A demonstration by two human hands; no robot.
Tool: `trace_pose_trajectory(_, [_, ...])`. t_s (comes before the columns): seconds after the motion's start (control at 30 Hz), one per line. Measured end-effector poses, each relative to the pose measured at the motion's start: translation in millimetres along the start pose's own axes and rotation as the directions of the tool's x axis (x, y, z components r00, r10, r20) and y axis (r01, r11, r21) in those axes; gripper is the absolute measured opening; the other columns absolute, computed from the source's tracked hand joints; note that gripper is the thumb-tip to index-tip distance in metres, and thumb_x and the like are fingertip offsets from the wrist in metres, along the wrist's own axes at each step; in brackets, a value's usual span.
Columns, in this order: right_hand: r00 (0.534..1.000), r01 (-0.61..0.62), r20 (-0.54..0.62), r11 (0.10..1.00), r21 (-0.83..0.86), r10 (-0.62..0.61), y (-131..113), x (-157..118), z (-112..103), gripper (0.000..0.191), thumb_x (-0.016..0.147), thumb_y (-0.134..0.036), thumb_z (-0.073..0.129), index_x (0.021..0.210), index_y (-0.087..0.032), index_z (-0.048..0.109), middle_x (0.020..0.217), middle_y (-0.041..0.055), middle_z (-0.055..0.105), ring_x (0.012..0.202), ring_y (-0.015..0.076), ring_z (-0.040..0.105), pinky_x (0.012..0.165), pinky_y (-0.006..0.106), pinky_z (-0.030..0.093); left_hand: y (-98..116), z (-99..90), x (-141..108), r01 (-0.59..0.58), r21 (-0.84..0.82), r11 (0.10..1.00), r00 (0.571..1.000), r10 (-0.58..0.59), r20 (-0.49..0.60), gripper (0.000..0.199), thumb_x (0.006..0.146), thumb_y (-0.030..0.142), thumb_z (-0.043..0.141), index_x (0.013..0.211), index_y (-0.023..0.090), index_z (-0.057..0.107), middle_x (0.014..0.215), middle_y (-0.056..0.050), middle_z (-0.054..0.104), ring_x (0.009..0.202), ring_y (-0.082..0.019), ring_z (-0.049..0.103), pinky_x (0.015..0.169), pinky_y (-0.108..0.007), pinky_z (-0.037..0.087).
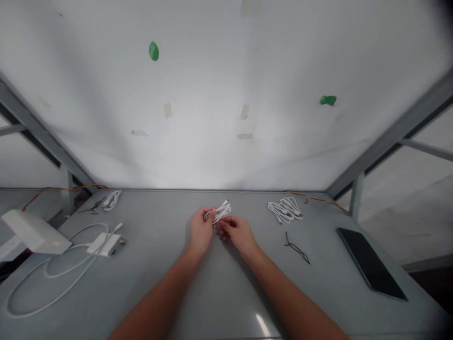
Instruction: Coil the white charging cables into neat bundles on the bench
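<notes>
A white cable [222, 211], folded into a small bundle, is held just above the grey table near its middle. My left hand [202, 229] is closed around the bundle's left end, with the thumb on top. My right hand [239, 232] is at the bundle's lower right side, its thumb and fingers pinched together. What those fingertips hold, if anything, is too small to make out. To the right lie coiled white cables [286, 210], and in front of them are black twist ties [297, 248].
A black tablet-like device [371, 262] lies at the right. On the left are a white power adapter [105, 244] with a long looped cord, a white box-like object [37, 231], another coiled white cable [112, 200] and black ties [94, 206]. A white wall [198, 160] rises behind the table.
</notes>
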State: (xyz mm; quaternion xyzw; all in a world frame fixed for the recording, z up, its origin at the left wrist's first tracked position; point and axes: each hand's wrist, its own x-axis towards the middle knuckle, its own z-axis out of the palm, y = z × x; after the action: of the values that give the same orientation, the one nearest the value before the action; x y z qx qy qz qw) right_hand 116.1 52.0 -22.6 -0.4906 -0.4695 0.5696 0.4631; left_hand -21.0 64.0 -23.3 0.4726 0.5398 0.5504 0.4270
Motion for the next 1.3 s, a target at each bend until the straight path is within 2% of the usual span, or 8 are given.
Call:
trace_pose_trajectory(0.13, [0.968, 0.190, -0.082, 0.904, -0.384, -0.238, -1, -5, -3, 0.013, 0.086, -0.027, 0.065, 0.081, -0.021, 0.075, 0.073, 0.0052, 0.071, 0.066, 0.0212, 0.062, 0.065, 0.034, 0.049, 4, -2.7, 0, -0.006, 0.087, 0.996, 1.000, 0.008, -0.024, 0.028, 0.091, 0.044, 0.062, 0.098, 0.018, 0.071, 0.090, -0.008, 0.077, 0.075, -0.022, 0.071, 0.067, -0.030, 0.053])
trace_pose_trajectory(0.3, [0.863, 0.421, 0.139, 0.539, -0.730, -0.486, -12, -15, -7, 0.018, 0.099, -0.023, 0.054, 0.094, -0.023, 0.071, 0.097, 0.0095, 0.071, 0.087, 0.0243, 0.065, 0.081, 0.035, 0.048, 10, -5.2, -2, -0.056, 0.168, 0.984, 0.998, 0.056, 0.004, 0.019, 0.093, 0.037, 0.062, 0.096, 0.020, 0.072, 0.095, -0.008, 0.079, 0.087, -0.024, 0.074, 0.076, -0.033, 0.056])
trace_pose_trajectory(0.53, [0.612, 0.641, 0.468, 0.053, -0.766, -0.638, -12, -9, -13, 0.029, 0.100, -0.006, 0.045, 0.100, -0.017, 0.071, 0.100, 0.0137, 0.070, 0.094, 0.0262, 0.060, 0.087, 0.038, 0.050, 10, -4.9, -3, -0.051, 0.306, 0.951, 0.999, 0.050, 0.012, 0.014, 0.097, 0.030, 0.061, 0.097, 0.020, 0.070, 0.091, -0.008, 0.079, 0.079, -0.022, 0.072, 0.074, -0.032, 0.053])
trace_pose_trajectory(0.67, [0.487, 0.701, 0.580, -0.104, -0.706, -0.653, -10, -5, -16, 0.028, 0.098, -0.002, 0.047, 0.100, -0.016, 0.071, 0.099, 0.0134, 0.068, 0.095, 0.0269, 0.057, 0.090, 0.040, 0.051, 13, -7.2, -6, -0.087, 0.408, 0.909, 0.994, 0.054, 0.092, 0.013, 0.101, 0.024, 0.056, 0.100, 0.019, 0.068, 0.099, -0.011, 0.079, 0.089, -0.022, 0.073, 0.080, -0.032, 0.053])
trace_pose_trajectory(0.8, [0.610, 0.647, 0.529, -0.015, -0.762, -0.590, -8, -2, -19, 0.024, 0.095, -0.001, 0.053, 0.097, -0.017, 0.070, 0.094, 0.0117, 0.067, 0.091, 0.0257, 0.058, 0.084, 0.038, 0.051, 17, -9.9, -8, -0.179, 0.496, 0.849, 0.978, 0.099, 0.183, 0.014, 0.102, 0.022, 0.054, 0.100, 0.020, 0.067, 0.099, -0.009, 0.078, 0.090, -0.021, 0.072, 0.086, -0.034, 0.052])
trace_pose_trajectory(0.97, [0.812, 0.534, 0.356, 0.343, -0.773, -0.463, -6, 4, -20, 0.017, 0.099, -0.009, 0.058, 0.097, -0.019, 0.071, 0.095, 0.0074, 0.068, 0.088, 0.0198, 0.063, 0.081, 0.030, 0.049, 14, -9.6, -6, -0.191, 0.426, 0.884, 0.977, 0.128, 0.171, 0.004, 0.098, 0.020, 0.059, 0.101, 0.021, 0.061, 0.105, -0.009, 0.076, 0.099, -0.022, 0.072, 0.089, -0.035, 0.053])
trace_pose_trajectory(1.1, [0.876, 0.465, 0.282, 0.535, -0.705, -0.390, -5, 10, -20, 0.014, 0.097, -0.010, 0.064, 0.094, -0.020, 0.073, 0.095, 0.0049, 0.072, 0.088, 0.0178, 0.066, 0.083, 0.029, 0.048, 6, -8.6, -3, -0.139, 0.336, 0.932, 0.986, 0.097, 0.137, 0.011, 0.096, 0.023, 0.062, 0.106, 0.021, 0.060, 0.108, -0.010, 0.076, 0.101, -0.023, 0.073, 0.091, -0.036, 0.054])
trace_pose_trajectory(1.3, [0.913, 0.402, 0.244, 0.617, -0.677, -0.327, -6, 13, -21, 0.010, 0.092, -0.011, 0.072, 0.087, -0.020, 0.072, 0.092, 0.0038, 0.073, 0.087, 0.0184, 0.067, 0.083, 0.030, 0.048, -6, -9.6, 8, 0.011, 0.230, 0.973, 0.987, -0.047, 0.151, 0.011, 0.093, 0.024, 0.061, 0.098, 0.019, 0.070, 0.103, -0.011, 0.079, 0.099, -0.024, 0.074, 0.092, -0.037, 0.056])
